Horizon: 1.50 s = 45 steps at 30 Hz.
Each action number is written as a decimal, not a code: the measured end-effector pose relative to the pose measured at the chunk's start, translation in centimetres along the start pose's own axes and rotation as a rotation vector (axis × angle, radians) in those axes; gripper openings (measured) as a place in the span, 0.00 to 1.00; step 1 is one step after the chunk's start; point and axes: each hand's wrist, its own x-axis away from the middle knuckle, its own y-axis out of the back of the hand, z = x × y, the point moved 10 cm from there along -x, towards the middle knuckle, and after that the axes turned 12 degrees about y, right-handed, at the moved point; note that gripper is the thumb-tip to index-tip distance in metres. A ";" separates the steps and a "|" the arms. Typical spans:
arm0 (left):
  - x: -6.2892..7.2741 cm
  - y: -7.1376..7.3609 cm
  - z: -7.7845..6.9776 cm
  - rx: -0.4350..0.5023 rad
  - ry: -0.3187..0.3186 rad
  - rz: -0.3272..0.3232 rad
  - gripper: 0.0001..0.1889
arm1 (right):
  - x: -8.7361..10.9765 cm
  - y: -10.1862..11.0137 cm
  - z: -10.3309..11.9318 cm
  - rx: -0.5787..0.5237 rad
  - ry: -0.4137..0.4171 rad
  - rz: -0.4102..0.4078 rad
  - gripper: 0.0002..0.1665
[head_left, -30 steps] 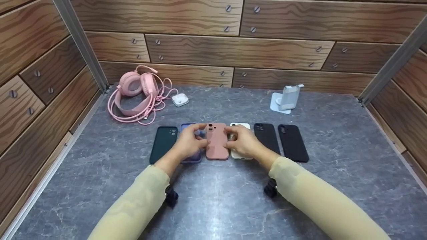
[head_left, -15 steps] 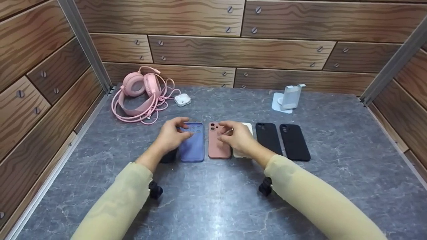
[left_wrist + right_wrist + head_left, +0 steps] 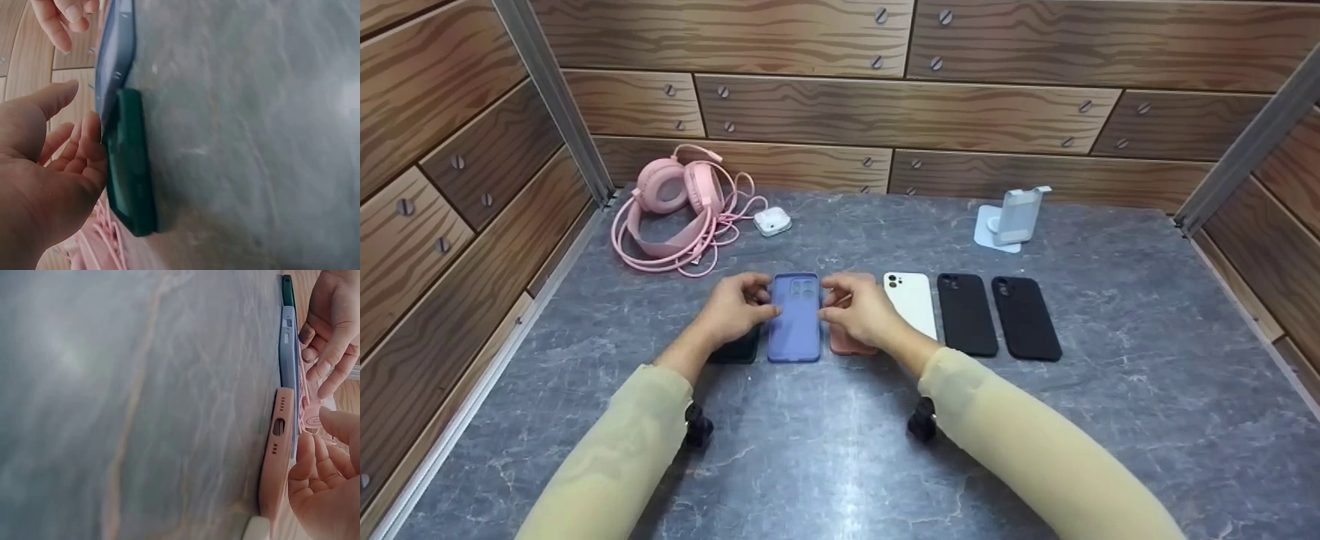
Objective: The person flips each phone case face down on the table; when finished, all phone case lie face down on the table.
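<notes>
A blue-purple phone case (image 3: 793, 330) lies on the table between the two hands. My left hand (image 3: 731, 307) is at its left edge, thumb tip over the border, palm above a dark green phone case (image 3: 739, 351) that it partly hides. At the opposite edge is my right hand (image 3: 856, 306), thumb and fingers spread apart, covering much of a pink phone case (image 3: 851, 346). Both wrist views show relaxed fingers hovering close above the cases: the green one (image 3: 132, 169) under the left hand, the pink one (image 3: 275, 461) beside the right.
Rightward in the same row lie a white phone case (image 3: 911, 300) and two black cases (image 3: 967, 315). Behind stand a pink headset (image 3: 671, 210) with coiled cable, a small white box (image 3: 772, 221) and a white phone stand (image 3: 1020, 217). Wood-patterned walls enclose the table.
Both hands have shifted left from the pink case to the blue-purple one, the left hand first. The white case is now largely uncovered; the blue-purple case looks slightly straightened.
</notes>
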 end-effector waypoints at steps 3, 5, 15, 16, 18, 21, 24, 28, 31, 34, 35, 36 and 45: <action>-0.1 -0.2 0.7 -0.014 0.016 0.020 0.29 | -0.2 -0.4 -0.4 0.005 -0.023 0.012 0.29; -0.2 -0.3 0.9 -0.023 0.015 0.028 0.29 | -0.2 -0.6 -0.7 0.018 -0.053 0.022 0.29; -0.4 -0.8 1.5 -0.080 -0.025 0.050 0.32 | 0.0 -1.4 -1.7 0.066 -0.124 0.082 0.34; -0.4 -0.8 1.6 -0.085 -0.028 0.051 0.32 | 0.0 -1.5 -1.7 0.069 -0.125 0.087 0.34; -0.5 -0.9 1.6 -0.091 -0.031 0.056 0.33 | 0.1 -1.5 -1.8 0.083 -0.129 0.094 0.35; -0.5 -1.1 1.7 -0.102 -0.030 0.062 0.35 | 0.2 -1.5 -1.9 0.093 -0.135 0.104 0.36; -0.6 -1.2 1.7 -0.120 -0.031 0.064 0.36 | 0.3 -1.6 -2.0 0.094 -0.140 0.111 0.38; -0.5 -1.1 1.7 -0.136 -0.026 0.065 0.37 | 0.3 -1.7 -2.0 0.091 -0.142 0.108 0.39; -0.4 -1.1 1.9 -0.137 -0.019 0.068 0.36 | 0.3 -2.0 -1.9 0.085 -0.140 0.105 0.39; -0.3 -1.1 2.0 -0.131 -0.019 0.073 0.36 | 0.3 -2.1 -1.9 0.077 -0.135 0.102 0.39; -0.3 -1.1 2.0 -0.129 -0.021 0.073 0.36 | 0.4 -2.1 -1.8 0.076 -0.135 0.102 0.39; -0.3 -1.1 2.0 -0.127 -0.022 0.073 0.36 | 0.4 -2.1 -1.8 0.077 -0.135 0.101 0.39; -0.5 -1.2 2.0 -0.114 -0.027 0.064 0.35 | 0.4 -2.0 -1.9 0.077 -0.129 0.106 0.39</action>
